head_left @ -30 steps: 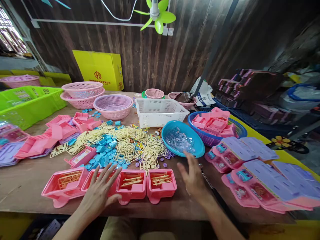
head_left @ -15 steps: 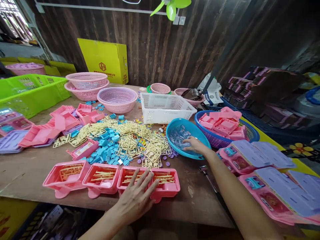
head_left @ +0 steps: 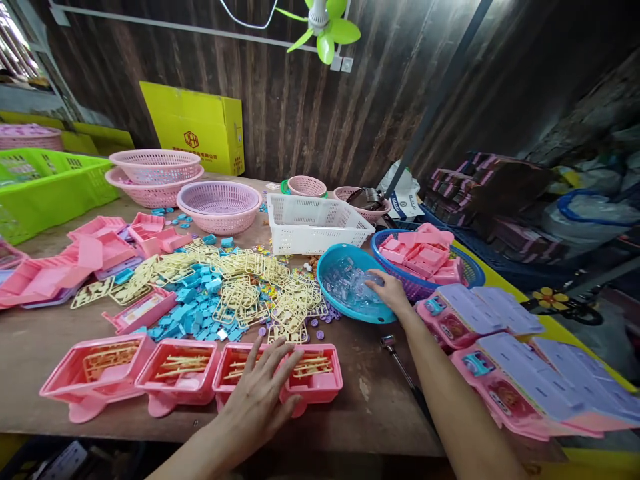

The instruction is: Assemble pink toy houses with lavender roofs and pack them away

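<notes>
My left hand (head_left: 260,395) lies flat with spread fingers over the two rightmost pink trays (head_left: 314,375) in a row of several at the table's front edge. Each tray holds cream plastic sprues. My right hand (head_left: 389,291) reaches into the blue bowl (head_left: 334,259), fingers down among the clear plastic pieces (head_left: 349,287); whether it grips any is hidden. Between the hands lies a heap of cream sprues (head_left: 250,285) and small blue tiles (head_left: 195,312).
A white basket (head_left: 315,223), pink round baskets (head_left: 218,205), a green crate (head_left: 45,187) and a yellow box (head_left: 195,137) stand at the back. A blue basket of pink parts (head_left: 425,257) and finished pink-purple toys (head_left: 505,363) sit on the right. A dark tool (head_left: 400,370) lies by my right forearm.
My right hand went from hovering over the table into the blue bowl. My left hand slid right, from the second tray to the last two trays.
</notes>
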A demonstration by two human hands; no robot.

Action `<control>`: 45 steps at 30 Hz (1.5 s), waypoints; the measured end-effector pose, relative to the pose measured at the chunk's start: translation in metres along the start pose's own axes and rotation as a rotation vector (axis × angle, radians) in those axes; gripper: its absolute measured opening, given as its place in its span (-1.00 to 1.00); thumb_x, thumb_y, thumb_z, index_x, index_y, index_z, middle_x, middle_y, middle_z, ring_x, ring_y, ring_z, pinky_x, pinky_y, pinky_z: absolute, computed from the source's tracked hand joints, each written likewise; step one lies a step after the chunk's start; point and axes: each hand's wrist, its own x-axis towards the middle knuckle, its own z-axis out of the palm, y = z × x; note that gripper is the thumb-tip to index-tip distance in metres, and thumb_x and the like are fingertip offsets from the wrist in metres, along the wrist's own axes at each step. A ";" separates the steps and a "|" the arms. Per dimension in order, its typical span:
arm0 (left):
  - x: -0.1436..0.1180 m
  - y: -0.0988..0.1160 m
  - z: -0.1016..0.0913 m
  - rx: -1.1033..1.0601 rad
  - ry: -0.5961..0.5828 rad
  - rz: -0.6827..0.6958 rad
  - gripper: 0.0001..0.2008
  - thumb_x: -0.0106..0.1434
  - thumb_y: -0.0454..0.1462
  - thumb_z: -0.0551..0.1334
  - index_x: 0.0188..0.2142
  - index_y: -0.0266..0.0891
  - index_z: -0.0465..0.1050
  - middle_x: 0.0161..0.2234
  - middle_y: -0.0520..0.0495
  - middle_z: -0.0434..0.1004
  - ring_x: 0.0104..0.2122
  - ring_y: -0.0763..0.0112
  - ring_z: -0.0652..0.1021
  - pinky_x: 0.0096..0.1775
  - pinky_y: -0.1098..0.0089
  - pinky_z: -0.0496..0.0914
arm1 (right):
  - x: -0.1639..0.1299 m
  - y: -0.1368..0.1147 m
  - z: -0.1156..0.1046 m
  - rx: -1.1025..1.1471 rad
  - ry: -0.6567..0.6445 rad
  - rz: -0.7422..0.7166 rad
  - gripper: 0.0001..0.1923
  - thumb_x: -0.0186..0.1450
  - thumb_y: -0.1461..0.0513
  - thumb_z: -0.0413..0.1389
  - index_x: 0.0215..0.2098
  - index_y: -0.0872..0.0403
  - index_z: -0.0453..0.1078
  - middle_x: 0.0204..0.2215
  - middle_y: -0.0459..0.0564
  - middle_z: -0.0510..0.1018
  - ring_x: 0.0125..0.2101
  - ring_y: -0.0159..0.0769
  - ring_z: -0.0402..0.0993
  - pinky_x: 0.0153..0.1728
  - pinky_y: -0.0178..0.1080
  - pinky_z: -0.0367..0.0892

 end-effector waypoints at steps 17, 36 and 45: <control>0.173 0.027 0.040 -1.524 -0.102 -0.994 -0.68 0.16 -0.36 0.16 -0.06 -0.32 0.24 -0.33 -0.08 0.37 -0.41 0.48 0.49 -0.26 0.44 0.39 | -0.009 -0.020 -0.002 0.850 0.205 0.171 -0.59 -0.18 0.02 0.26 -0.43 0.03 0.31 -0.52 -0.15 0.46 -0.47 -0.30 0.45 -0.45 -0.23 0.36; 0.149 0.059 0.057 -1.874 -0.657 -1.064 -0.57 0.19 -0.24 0.14 0.05 -0.16 0.11 -0.31 -0.10 0.48 -0.48 0.29 0.56 -0.38 0.22 0.47 | -0.174 -0.047 0.012 0.695 0.400 0.283 -0.58 0.20 0.00 0.06 -0.12 0.09 0.41 -0.19 0.06 0.57 -0.20 -0.17 0.47 -0.16 -0.14 0.35; 0.148 0.058 0.103 -1.198 -0.772 -0.962 -0.55 -0.03 -0.50 0.19 -0.09 -0.29 0.36 -0.60 0.03 0.42 -0.59 0.32 0.52 -0.36 0.13 0.47 | -0.195 -0.014 0.032 0.372 0.269 0.180 -0.67 0.15 0.15 0.06 -0.15 0.06 0.49 -0.12 0.10 0.52 -0.07 -0.13 0.41 0.00 -0.06 0.27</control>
